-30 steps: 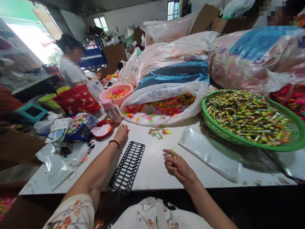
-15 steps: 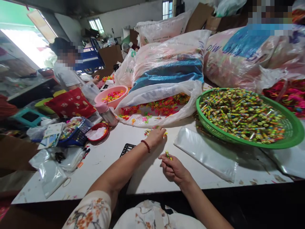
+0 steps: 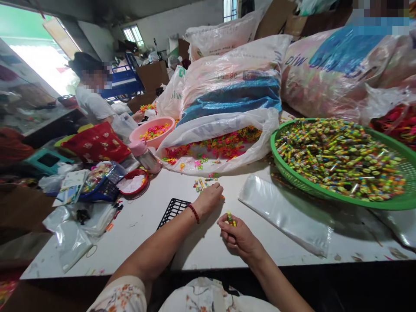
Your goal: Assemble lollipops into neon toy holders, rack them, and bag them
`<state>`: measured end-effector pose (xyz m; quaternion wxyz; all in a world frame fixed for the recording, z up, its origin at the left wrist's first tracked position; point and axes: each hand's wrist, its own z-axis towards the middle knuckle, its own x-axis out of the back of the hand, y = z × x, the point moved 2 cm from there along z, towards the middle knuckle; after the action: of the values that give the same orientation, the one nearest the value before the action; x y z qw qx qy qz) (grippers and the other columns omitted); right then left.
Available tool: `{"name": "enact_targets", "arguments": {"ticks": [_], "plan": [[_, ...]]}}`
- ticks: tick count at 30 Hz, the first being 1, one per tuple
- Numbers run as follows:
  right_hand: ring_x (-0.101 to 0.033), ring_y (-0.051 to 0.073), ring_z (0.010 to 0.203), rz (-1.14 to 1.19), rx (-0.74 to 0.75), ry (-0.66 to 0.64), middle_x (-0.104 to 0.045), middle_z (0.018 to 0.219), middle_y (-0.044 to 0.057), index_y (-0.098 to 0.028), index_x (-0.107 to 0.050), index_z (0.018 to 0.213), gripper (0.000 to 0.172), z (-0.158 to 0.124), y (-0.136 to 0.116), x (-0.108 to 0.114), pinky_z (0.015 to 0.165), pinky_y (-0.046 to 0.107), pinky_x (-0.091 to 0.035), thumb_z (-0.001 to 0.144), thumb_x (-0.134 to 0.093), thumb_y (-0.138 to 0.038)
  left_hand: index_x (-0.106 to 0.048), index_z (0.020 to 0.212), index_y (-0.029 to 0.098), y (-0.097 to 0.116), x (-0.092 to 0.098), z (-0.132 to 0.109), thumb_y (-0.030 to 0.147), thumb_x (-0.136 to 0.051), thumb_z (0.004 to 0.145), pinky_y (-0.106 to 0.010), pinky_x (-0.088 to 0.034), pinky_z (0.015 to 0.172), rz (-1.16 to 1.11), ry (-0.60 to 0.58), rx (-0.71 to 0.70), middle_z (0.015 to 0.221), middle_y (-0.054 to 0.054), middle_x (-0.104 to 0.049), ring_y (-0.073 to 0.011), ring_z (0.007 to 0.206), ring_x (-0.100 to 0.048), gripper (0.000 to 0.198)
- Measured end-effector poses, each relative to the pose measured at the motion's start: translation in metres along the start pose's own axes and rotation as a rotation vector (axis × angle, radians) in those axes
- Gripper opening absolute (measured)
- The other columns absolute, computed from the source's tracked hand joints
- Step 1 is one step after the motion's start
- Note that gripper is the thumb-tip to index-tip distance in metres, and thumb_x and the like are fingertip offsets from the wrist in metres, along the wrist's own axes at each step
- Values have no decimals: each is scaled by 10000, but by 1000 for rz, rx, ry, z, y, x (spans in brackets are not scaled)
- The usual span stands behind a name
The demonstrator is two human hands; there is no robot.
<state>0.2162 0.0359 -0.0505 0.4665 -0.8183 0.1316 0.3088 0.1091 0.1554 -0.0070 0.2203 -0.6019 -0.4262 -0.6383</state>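
Observation:
My right hand (image 3: 238, 236), low over the white table (image 3: 139, 234), pinches a small yellow-green tube (image 3: 230, 219) between thumb and fingers; a second one may lie beneath it. My left hand (image 3: 209, 203), with a red bead bracelet, is ahead and to the left of it. Its fingers are bent together near the tabletop, and a speck of orange shows at their tips. What they hold is mostly hidden. Just beyond these fingers lies a short row of small patterned tubes (image 3: 200, 184). A black grid tray (image 3: 173, 211) sits partly under my left forearm.
A green basket (image 3: 276, 151) heaped with tubes stands at the right. Clear plastic bags (image 3: 286, 216) lie before it. An open sack (image 3: 227, 167) spills coloured plastic pieces ahead. A pink basin (image 3: 133, 135), flask (image 3: 149, 160) and red dish (image 3: 144, 186) stand left. Another person (image 3: 94, 102) sits beyond.
My left hand has drawn back a little toward me from the row of tubes, uncovering more of them. My right hand stays nearly in place, its tube now more upright.

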Motion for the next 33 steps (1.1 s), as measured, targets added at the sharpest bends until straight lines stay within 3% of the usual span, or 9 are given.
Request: {"name": "enact_targets", "arguments": {"ticks": [2, 6, 9, 13, 16, 20, 28, 30, 33], "plan": [[-294, 37, 381, -177, 69, 80, -456, 488, -100, -199, -533, 842, 373, 1, -14, -2, 365, 161, -191, 738, -761, -476, -594, 882, 173, -7, 2, -8, 110, -551, 809, -312, -473, 830, -248, 151, 78, 956, -62, -615, -185, 893, -599, 105], [-524, 108, 577, -720, 404, 245, -594, 646, -18, -170, -670, 885, 274, 26, -66, -5, 537, 219, -410, 856, -624, -438, -561, 818, 179, -25, 9, -36, 217, -677, 749, -265, -500, 705, -1136, 476, 387, 798, 0, -611, -126, 704, -594, 141], [-626, 160, 873, -1239, 561, 321, -698, 937, 25, -198, -704, 1057, 246, 66, -100, -8, 790, 247, -467, 925, -502, -240, -580, 900, 170, -34, 14, -62, 248, -766, 686, -182, -451, 538, -1670, 490, 593, 731, 12, -622, -90, 584, -586, 294], [-639, 200, 980, -1890, 393, 375, -668, 1112, 87, -228, -663, 1190, 304, 121, -118, -12, 852, 269, -461, 922, -525, -194, -615, 923, 131, -38, 12, -97, 286, -772, 717, -137, -252, 350, -2020, 369, 804, 662, 21, -599, -40, 418, -471, 302], [-646, 235, 982, -1980, 333, 391, -655, 1113, 155, -152, -640, 1174, 277, 144, -120, -14, 837, 298, -460, 932, -506, -171, -634, 888, 109, -36, 2, -116, 327, -758, 753, -147, -248, 330, -2109, 316, 789, 671, 6, -600, -36, 410, -456, 286], [-638, 254, 1022, -2029, 301, 429, -659, 1092, 178, -98, -597, 1142, 236, 145, -117, -10, 840, 294, -446, 952, -501, -200, -649, 906, 107, -36, -5, -125, 333, -757, 761, -145, -285, 348, -2073, 356, 782, 679, -8, -605, -46, 449, -492, 290], [-657, 237, 880, -1951, 336, 549, -671, 1014, 161, -105, -609, 1042, 225, 106, -113, -1, 716, 290, -442, 966, -432, -219, -594, 1001, 148, -34, 3, -96, 446, -784, 704, -144, -235, 349, -1889, 288, 660, 706, 18, -591, -29, 410, -456, 462], [-643, 218, 850, -1710, 420, 464, -687, 923, 108, -143, -633, 944, 266, 96, -108, -13, 717, 278, -444, 966, -408, -283, -567, 1126, 171, -31, 5, -87, 511, -754, 722, -155, -268, 373, -1820, 282, 604, 716, 31, -574, -37, 426, -466, 560], [-636, 206, 795, -1330, 459, 139, -688, 801, 52, -169, -660, 837, 355, 80, -91, -40, 707, 270, -464, 927, -424, -419, -546, 1227, 184, -29, 6, -77, 596, -672, 767, -182, -307, 425, -1620, 335, 534, 693, 41, -550, -53, 454, -455, 630]]}}
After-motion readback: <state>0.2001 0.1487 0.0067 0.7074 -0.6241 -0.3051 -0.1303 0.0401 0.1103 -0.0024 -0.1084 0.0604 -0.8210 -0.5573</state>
